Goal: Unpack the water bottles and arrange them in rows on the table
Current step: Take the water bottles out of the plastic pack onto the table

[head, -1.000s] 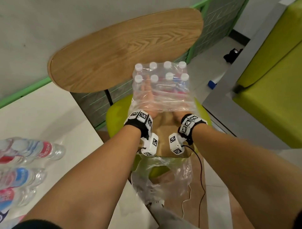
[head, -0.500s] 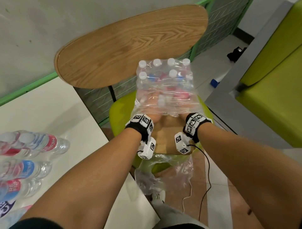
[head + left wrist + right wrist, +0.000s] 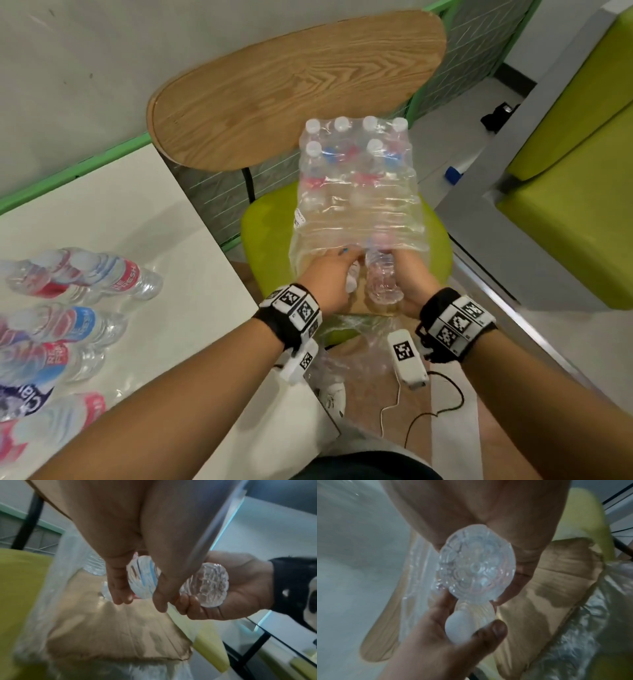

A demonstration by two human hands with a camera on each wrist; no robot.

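Clear plastic water bottles, one per hand: the right hand (image 3: 416, 284) is gripping one (image 3: 382, 282) base-out, the left hand (image 3: 330, 279) another (image 3: 143, 578). Both grips are closing around them at the torn shrink-wrapped pack (image 3: 356, 192) on the lime-green chair (image 3: 263, 226).

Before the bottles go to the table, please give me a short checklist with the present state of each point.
1. Right hand grips a bottle near its base: ok.
2. Left hand holds a second bottle near its cap: ok.
3. Both bottles fully out of the plastic wrap: cannot tell.
4. Rest of the pack steady on the green chair: ok.
5. Free place on the white table beside the unpacked bottles: ok.
6. Those bottles in tidy rows: cannot tell.
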